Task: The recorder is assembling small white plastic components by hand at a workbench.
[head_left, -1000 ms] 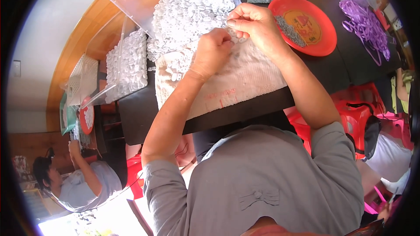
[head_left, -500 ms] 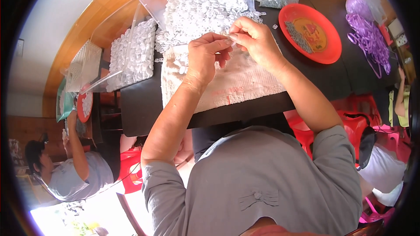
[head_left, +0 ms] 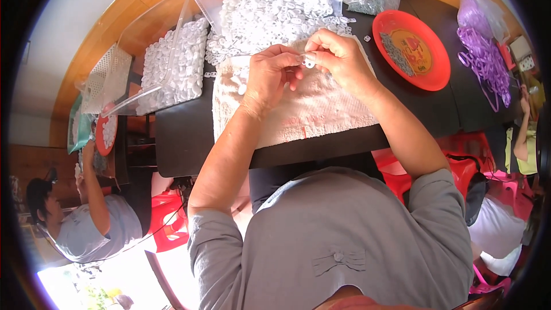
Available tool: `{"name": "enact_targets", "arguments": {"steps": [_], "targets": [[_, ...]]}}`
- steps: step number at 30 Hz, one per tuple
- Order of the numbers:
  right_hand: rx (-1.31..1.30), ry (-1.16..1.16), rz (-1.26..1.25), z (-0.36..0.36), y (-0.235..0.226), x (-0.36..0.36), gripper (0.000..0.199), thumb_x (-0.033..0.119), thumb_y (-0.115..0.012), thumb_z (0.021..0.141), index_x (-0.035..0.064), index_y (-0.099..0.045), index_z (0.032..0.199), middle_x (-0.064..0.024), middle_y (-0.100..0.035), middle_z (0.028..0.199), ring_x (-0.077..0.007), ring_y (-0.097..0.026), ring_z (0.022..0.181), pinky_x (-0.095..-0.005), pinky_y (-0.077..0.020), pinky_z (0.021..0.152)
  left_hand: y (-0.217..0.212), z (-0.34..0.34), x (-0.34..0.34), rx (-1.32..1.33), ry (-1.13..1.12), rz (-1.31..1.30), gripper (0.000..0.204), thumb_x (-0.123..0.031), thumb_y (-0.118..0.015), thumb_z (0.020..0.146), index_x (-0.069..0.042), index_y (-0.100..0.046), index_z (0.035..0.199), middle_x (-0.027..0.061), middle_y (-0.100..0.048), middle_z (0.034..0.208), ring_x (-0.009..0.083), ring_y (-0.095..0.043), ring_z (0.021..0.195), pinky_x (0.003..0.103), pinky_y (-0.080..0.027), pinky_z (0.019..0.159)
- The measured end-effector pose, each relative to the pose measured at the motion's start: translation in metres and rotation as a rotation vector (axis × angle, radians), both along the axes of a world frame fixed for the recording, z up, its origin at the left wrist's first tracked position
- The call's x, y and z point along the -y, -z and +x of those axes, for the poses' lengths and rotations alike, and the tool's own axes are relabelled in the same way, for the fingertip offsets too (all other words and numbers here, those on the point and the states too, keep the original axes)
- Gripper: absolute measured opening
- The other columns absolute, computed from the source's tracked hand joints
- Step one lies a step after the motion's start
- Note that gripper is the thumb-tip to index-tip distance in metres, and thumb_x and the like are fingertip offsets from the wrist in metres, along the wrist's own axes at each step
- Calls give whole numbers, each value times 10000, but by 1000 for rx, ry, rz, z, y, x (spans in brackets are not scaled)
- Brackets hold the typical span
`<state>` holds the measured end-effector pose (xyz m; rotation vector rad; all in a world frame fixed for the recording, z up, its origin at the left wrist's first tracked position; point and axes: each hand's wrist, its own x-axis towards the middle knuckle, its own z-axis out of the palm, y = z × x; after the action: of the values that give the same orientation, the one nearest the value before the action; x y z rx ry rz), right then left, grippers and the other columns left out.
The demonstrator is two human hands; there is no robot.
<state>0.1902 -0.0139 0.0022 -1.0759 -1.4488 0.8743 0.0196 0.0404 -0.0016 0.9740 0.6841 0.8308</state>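
My left hand [head_left: 272, 74] and my right hand [head_left: 336, 57] meet over a pale towel [head_left: 304, 115] spread on a black table [head_left: 183, 138]. Between the fingertips of both hands sits a small white plastic part [head_left: 309, 62]. Just beyond the hands lies a large heap of the same white parts [head_left: 270, 6] in a clear bag. My forearms reach in from the lower edge over my grey shirt.
A red plate [head_left: 425, 72] with small grey pieces stands at the right. Purple cords [head_left: 485, 60] lie further right. A second clear bag of white parts [head_left: 175, 63] sits at the left. Another person in a grey shirt [head_left: 94, 218] works at the lower left; red stools [head_left: 166, 218] stand below.
The view has shifted, so the table sits lower in the picture. My hands have stayed together over the towel, still working the small white part.
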Motion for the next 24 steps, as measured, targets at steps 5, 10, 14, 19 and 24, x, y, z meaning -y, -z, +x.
{"name": "enact_targets", "arguments": {"steps": [5, 10, 14, 19, 24], "targets": [[45, -7, 36, 0, 7, -4, 9, 5, -593, 874, 11, -587, 872, 10, -576, 774, -46, -495, 642, -198, -419, 566, -4, 3, 3, -12, 7, -3, 69, 5, -632, 784, 53, -618, 832, 110, -626, 697, 166, -578, 552, 263, -430, 425], [21, -32, 3, -2, 9, -4, 9, 7, -597, 875, 12, -591, 873, 14, -579, 774, -44, -503, 639, -196, -418, 560, -3, -7, -3, -65, -20, 28, 87, 15, -625, 790, 55, -626, 867, 113, -630, 711, 159, -572, 542, 263, -431, 428], [23, -20, -54, -3, 9, -3, 17, 6, -607, 879, 13, -591, 876, 14, -581, 784, -44, -505, 641, -193, -423, 568, 1, -10, -6, -5, -64, -28, 100, 1, -627, 811, 53, -639, 896, 108, -635, 726, 154, -579, 555, 263, -433, 439], [-43, -50, -75, -4, 10, -4, 22, 13, -611, 885, 14, -589, 884, 16, -580, 783, -45, -509, 653, -191, -426, 579, -2, -4, 1, -60, -27, -5, 89, -26, -640, 838, 51, -638, 883, 101, -632, 717, 147, -571, 544, 254, -423, 427], [-75, -60, -111, -5, 9, -2, 22, 14, -610, 887, 23, -590, 884, 16, -581, 783, -48, -512, 662, -191, -429, 589, -2, -8, 0, -78, 42, 28, 99, -22, -654, 837, 61, -642, 890, 94, -630, 710, 137, -569, 546, 243, -414, 413]]}}
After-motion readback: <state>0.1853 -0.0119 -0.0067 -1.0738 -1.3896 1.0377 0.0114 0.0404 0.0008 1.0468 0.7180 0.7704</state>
